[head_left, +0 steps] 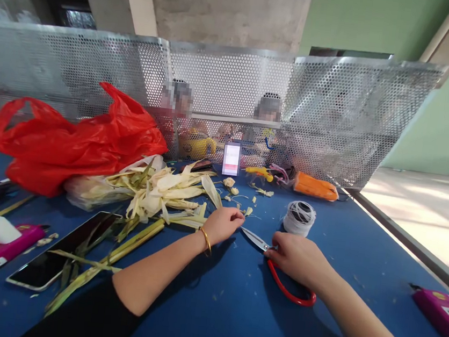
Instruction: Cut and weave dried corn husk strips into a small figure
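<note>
My right hand (pixel 293 256) grips a pair of scissors (pixel 256 239) with red handles, its blades together and pointing left. The blade tips lie close to my left hand (pixel 224 223), whose fingers are pinched together. What sits in that pinch is too small to make out. Pale scraps of corn husk (pixel 249 211) lie just beyond the left fingertips. Dried corn husks (pixel 165 186) are heaped to the left of that hand. Behind my right hand stands a spool of white thread (pixel 299 218).
A red plastic bag (pixel 78 135) lies at the back left, before a perforated metal screen (pixel 227 74). A phone (pixel 65 250) and a magenta power strip (pixel 0 251) are at the left. An orange bundle (pixel 315 186) rests at the back right. People sit behind the screen.
</note>
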`<state>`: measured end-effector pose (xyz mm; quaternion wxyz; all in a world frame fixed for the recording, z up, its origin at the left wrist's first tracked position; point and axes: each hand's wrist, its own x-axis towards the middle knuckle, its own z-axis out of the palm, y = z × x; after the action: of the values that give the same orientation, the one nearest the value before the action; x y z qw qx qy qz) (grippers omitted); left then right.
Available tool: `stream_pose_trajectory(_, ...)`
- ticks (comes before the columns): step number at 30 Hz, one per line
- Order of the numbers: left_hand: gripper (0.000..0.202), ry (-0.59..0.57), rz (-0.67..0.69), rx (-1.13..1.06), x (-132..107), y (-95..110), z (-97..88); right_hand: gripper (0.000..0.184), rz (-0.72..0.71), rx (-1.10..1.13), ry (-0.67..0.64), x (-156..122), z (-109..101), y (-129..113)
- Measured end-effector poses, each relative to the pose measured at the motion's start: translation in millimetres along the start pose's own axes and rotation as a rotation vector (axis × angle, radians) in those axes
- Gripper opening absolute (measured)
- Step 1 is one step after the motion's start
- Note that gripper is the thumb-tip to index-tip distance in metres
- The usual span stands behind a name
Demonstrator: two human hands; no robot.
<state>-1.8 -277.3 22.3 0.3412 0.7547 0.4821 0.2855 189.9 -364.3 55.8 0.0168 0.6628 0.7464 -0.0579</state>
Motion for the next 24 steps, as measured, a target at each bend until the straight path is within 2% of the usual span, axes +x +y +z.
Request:
stream_pose_trajectory(5, 0.021, -0.003, 0.042, 0.158, 3.2, -2.2, 5.2, 0.016, -0.050, -0.050, 0.023, -1.1, 4.8, 1.7)
stream_pose_trajectory(9, 0.023, 0.010, 0.036, 0.191, 12.3, -1.1, 8.4, 0.013, -0.072, -0.047, 0.034, -3.2, 4.9, 2.4)
stream_pose_trajectory(14, 0.018, -0.028, 0.058, 0.200, 25.3, 0.5, 10.1, 0.013, -0.092, -0.039, 0.042, -3.6, 6.1, 2.5)
stream_pose_trajectory(16, 0.023, -0.030, 0.082, 0.188, 26.6, 1.6, 10.2, 0.015, -0.104, -0.023, 0.037, -3.9, 6.1, 2.3)
stream_pose_trajectory(19, 0.029, -0.023, 0.100, 0.168, 18.8, 4.5, 8.3, 0.019, -0.118, -0.001, 0.029, -4.6, 5.4, 2.6)
stream_pose_trajectory(24, 0.024, 0.007, 0.146, 0.112, -16.8, 10.4, -5.0, 0.021, -0.121, 0.054, 0.015, -2.9, 6.2, 6.0)
